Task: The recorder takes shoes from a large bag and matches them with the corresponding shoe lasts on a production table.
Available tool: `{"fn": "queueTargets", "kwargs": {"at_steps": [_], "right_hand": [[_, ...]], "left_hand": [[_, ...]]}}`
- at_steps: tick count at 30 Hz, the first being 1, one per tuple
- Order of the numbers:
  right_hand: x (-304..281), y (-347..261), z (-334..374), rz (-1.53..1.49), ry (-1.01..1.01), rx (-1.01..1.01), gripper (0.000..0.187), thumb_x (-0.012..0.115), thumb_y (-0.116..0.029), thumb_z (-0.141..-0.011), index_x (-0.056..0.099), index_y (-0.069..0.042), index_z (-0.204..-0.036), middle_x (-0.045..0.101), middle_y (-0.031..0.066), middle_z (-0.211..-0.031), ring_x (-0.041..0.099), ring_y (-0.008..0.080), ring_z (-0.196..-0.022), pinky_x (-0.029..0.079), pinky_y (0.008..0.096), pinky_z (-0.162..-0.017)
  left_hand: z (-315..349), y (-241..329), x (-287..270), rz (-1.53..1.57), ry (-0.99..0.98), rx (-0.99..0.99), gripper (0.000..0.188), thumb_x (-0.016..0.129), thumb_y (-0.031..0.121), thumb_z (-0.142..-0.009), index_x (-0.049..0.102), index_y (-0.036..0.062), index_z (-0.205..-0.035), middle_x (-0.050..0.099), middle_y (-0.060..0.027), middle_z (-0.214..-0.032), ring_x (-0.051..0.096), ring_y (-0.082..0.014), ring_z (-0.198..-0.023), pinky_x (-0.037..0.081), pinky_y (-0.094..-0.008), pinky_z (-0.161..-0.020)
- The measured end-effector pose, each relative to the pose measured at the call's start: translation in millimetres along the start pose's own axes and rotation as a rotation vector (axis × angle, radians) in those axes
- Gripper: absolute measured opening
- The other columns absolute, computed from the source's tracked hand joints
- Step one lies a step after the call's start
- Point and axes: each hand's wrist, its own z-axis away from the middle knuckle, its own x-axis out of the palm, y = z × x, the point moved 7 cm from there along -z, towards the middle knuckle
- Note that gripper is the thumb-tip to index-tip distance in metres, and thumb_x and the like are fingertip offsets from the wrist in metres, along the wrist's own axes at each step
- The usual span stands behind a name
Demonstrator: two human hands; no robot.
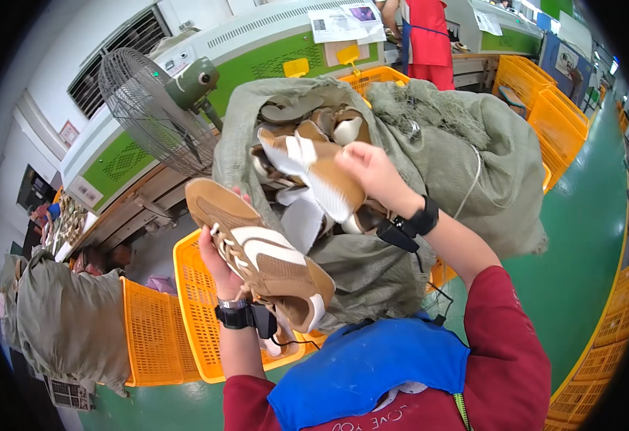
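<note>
Green-painted factory floor [584, 208] spreads at three o'clock; a round, wire-caged metal fan [142, 108] stands at ten. Just off centre toward eight, the left hand [219, 262] grips a brown sneaker with white curved stripes [260, 248] (cream laces threaded). Toward twelve, the right hand [373, 174] pinches a brown-and-white shoe piece [334, 183] over an open grey-green woven sack [239, 100].
</note>
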Motion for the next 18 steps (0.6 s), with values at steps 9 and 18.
{"fn": "queueTargets", "kwargs": {"at_steps": [9, 18], "right_hand": [[99.6, -6.2, 36.6, 1.115, -0.187, -0.701, 0.023, 0.068, -0.027, -0.072, 0.053, -0.010, -0.078, 0.055, 0.0049, -0.063, 0.058, 0.0228, -0.063, 0.045, 0.0347, -0.056], [133.2, 52.0, -39.3, 0.485, -0.529, -0.437, 0.019, 0.061, -0.021, -0.076, 0.064, -0.004, -0.085, 0.065, 0.0163, -0.080, 0.062, 0.0357, -0.074, 0.048, 0.0408, -0.065]], "left_hand": [[25.5, 9.1, -46.3, -0.082, 0.093, -0.001, 0.060, 0.043, 0.033, -0.088, 0.028, 0.0072, -0.140, 0.034, -0.0165, -0.141, 0.033, -0.0306, -0.130, 0.037, -0.0444, -0.102], [-56.1, 4.7, -56.1, -0.177, 0.161, -0.160, 0.038, 0.047, 0.033, -0.089, 0.057, 0.0020, -0.108, 0.065, -0.0117, -0.102, 0.063, -0.0245, -0.091, 0.050, -0.0373, -0.084]]}}
